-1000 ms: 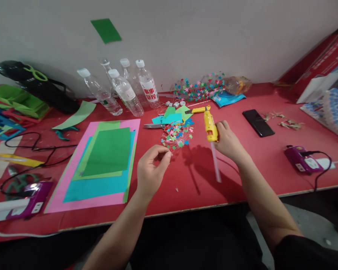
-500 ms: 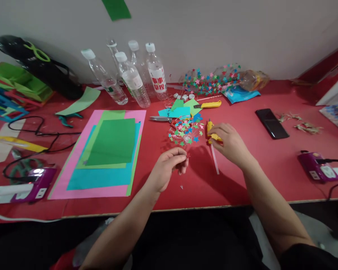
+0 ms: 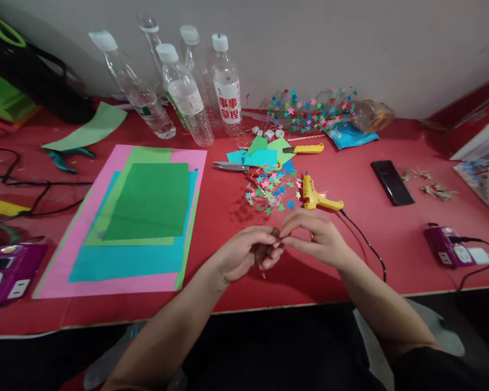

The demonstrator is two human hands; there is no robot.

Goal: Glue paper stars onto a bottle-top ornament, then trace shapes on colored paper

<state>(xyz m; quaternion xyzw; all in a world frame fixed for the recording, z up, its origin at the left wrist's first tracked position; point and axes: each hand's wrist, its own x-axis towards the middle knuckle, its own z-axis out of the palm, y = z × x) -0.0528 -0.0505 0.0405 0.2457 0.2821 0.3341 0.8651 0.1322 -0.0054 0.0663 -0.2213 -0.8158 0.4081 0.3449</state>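
Red tabletop (image 3: pixel 407 239) held yellow plastic glue gun (image 3: pixel 309 194) just beyond right hand (image 3: pixel 320 237), presumably for easy reach. Left hand (image 3: pixel 244 251) met right, both pinched at fingertips; could not tell on what.

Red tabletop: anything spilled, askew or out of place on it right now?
No spill shows. A tiny pale scrap lies alone on the red tabletop near the left hand, looking stray. The yellow utility knife rests by paper scraps, apparently with its blade out, which seems careless for a cutting tool.
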